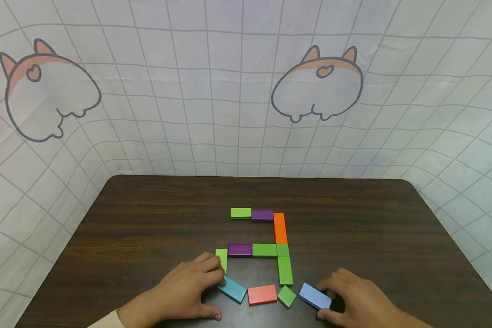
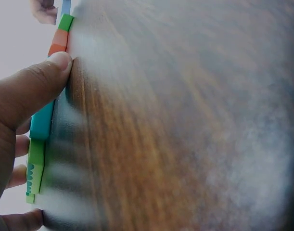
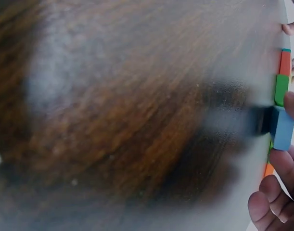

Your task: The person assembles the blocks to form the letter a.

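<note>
In the head view, my right hand [image 1: 358, 296] pinches a light blue block [image 1: 315, 296] between thumb and fingers. The right wrist view shows this blue block [image 3: 283, 129] between the thumb and a fingertip. My left hand [image 1: 188, 287] rests with its fingertips at the far left end of a teal block [image 1: 233, 289], its thumb apart from that block. A light green block [image 1: 222, 259] lies just beyond these fingers, partly covered by them. Between the hands are a coral red block [image 1: 262, 294] and a small green block [image 1: 287, 297], set at an angle.
Farther back, an orange block [image 1: 280, 228], purple blocks [image 1: 239, 250] and several green blocks [image 1: 264, 250] form an angular line on the dark wooden table [image 1: 147, 214]. A white grid-patterned curtain [image 1: 188, 91] surrounds the table's back and sides.
</note>
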